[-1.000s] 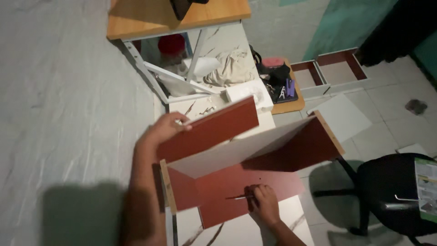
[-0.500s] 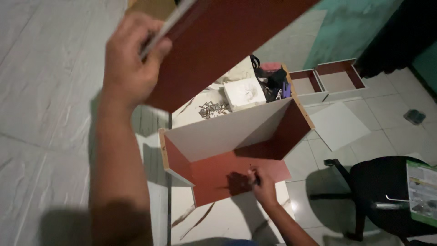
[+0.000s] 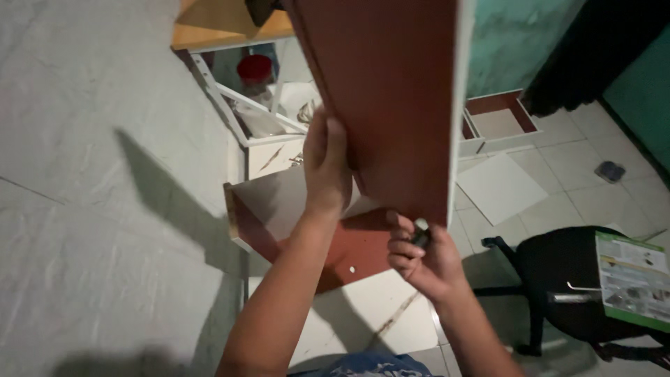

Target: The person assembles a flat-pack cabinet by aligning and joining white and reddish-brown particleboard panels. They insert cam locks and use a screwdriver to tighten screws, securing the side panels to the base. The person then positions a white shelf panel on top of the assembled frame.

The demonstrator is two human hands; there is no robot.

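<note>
Head view: the largest thing in sight is the reddish-brown panel, a flat board with a pale edge, raised high and tilted toward the camera so it fills the upper middle of the frame. Below it on the tiled floor lies the half-built cabinet frame, with a reddish bottom board and a pale upright side, well apart from the raised board. At the floor's right edge stands a black chair with a printed leaflet on it; two drawer boxes sit near the far wall, beside a wooden table.

The left hand lies flat against the panel's near face, fingers spread, steadying it. The right hand is closed around a small dark tool at the panel's lower corner.

The step in hand looks like fitting or checking a fastener at that corner; next would call for keeping the board steady while the tool is worked squarely.
</note>
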